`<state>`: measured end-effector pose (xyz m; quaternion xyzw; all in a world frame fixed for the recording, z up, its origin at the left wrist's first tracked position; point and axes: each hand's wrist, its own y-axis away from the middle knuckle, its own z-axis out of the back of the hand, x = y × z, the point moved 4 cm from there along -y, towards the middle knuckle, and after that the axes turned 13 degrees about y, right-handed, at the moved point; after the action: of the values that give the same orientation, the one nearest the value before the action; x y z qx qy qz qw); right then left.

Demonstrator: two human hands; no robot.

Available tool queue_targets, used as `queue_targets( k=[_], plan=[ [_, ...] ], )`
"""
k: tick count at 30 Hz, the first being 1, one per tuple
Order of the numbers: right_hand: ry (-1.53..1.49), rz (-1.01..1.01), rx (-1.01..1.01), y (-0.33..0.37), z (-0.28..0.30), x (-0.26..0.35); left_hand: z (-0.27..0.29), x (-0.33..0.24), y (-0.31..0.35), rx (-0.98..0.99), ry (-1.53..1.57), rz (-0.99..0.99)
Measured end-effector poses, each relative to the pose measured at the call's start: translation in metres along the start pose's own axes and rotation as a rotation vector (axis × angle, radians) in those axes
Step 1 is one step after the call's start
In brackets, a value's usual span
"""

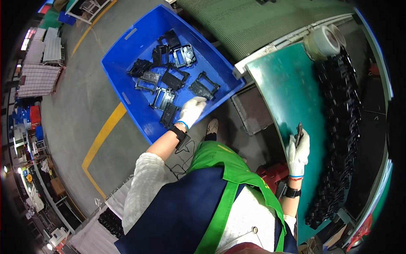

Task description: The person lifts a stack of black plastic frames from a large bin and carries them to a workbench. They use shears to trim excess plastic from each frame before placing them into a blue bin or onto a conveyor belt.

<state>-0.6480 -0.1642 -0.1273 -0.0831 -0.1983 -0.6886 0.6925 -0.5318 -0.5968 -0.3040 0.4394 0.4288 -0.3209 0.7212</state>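
Observation:
My left hand (192, 111), in a white knitted glove, reaches over the near wall of a large blue bin (127, 91). Its bunched fingers meet the near edge of a black plastic frame (204, 86) lying toward the bin's right side; the fingertips are partly hidden. Several similar black frames (172, 78) lie loose on the bin's floor, some shiny grey in the light. Over the green tabletop (281, 91) at the right, my gloved right hand (298, 152) is closed around a slim dark hand tool (300, 130) with its tip pointing away from me. The tool's exact kind is unclear.
Long rows of black parts (338, 135) line the right side of the green table. Rolls of clear tape (323, 41) stand at its far end. Beyond the bin runs a green conveyor belt (237, 25). A brown crate (252, 111) sits under the table edge; cables (182, 163) trail on the floor.

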Motion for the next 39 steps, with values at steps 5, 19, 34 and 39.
queue_targets(
  k=[5,19,34,39],
  plan=[
    [0.218,0.186,-0.199,-0.056,-0.031,0.033,0.065,0.098,-0.100,-0.007,-0.328,0.347],
    [0.041,-0.070,-0.305,-0.046,-0.066,-0.053,0.050,0.168,-0.280,0.021,-0.776,0.600],
    [-0.009,-0.160,-0.310,-0.055,-0.064,-0.038,0.030,0.205,-0.246,-0.319,-0.810,0.054],
    [-0.100,0.029,-0.271,-0.060,-0.072,-0.025,0.074,0.124,-0.187,-0.396,-0.859,-0.033]
  ],
)
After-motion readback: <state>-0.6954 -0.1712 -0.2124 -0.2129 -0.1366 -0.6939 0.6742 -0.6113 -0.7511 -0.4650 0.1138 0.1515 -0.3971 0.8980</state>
